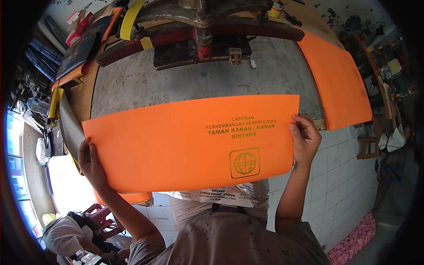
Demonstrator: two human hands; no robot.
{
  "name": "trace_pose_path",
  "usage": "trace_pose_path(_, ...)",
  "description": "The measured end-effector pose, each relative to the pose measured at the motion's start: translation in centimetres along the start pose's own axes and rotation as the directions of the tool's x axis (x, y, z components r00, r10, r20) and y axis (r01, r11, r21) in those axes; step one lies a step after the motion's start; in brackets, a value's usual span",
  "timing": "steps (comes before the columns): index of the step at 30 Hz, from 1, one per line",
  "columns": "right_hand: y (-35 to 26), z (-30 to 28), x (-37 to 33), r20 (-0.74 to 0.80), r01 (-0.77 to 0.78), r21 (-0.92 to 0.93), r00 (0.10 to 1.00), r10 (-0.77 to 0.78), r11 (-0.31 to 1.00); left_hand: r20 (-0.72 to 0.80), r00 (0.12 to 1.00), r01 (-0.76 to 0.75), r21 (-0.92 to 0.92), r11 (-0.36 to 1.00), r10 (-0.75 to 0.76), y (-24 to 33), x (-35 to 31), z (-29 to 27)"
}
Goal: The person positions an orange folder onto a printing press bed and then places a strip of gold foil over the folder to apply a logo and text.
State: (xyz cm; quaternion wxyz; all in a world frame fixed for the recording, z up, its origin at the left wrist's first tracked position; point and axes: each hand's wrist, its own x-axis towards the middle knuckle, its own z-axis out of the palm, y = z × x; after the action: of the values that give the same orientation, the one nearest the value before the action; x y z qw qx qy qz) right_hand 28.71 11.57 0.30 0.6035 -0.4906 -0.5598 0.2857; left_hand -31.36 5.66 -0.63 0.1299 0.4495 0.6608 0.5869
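Note:
Both my hands hold up a wide orange cover sheet [150,145] in front of my body. Gold lettering and a square gold emblem are stamped on its right half. My left hand [91,163] grips the left edge near the lower corner, thumb and fingers closed on it. At the right edge, my right hand [305,137] pinches the sheet near the upper corner. Below the sheet, a strip of silver foil [221,194] with letter marks lies across my lap. Behind the sheet stands a press with a worn grey metal bed [128,84].
A dark iron press head [198,44] spans the bed's far side. Orange sheets [340,84] are stacked at the right, and dark covers [81,53] lie at the far left. A person [70,234] bends over at the lower left. Pink material [353,238] lies on the floor.

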Motion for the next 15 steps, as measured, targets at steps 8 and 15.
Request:
trace_pose_path(8,-0.08,0.02,0.11,0.004,0.000,-0.007,1.000,0.000,1.000,-0.022,1.000,-0.001,0.052,0.999,0.003,0.08,0.03,-0.01)
trace_pose_path(15,-0.07,-0.15,0.10,0.010,0.001,0.000,1.000,-0.001,1.000,0.002,1.000,-0.027,0.068,0.997,0.027,0.52,0.08,0.28)
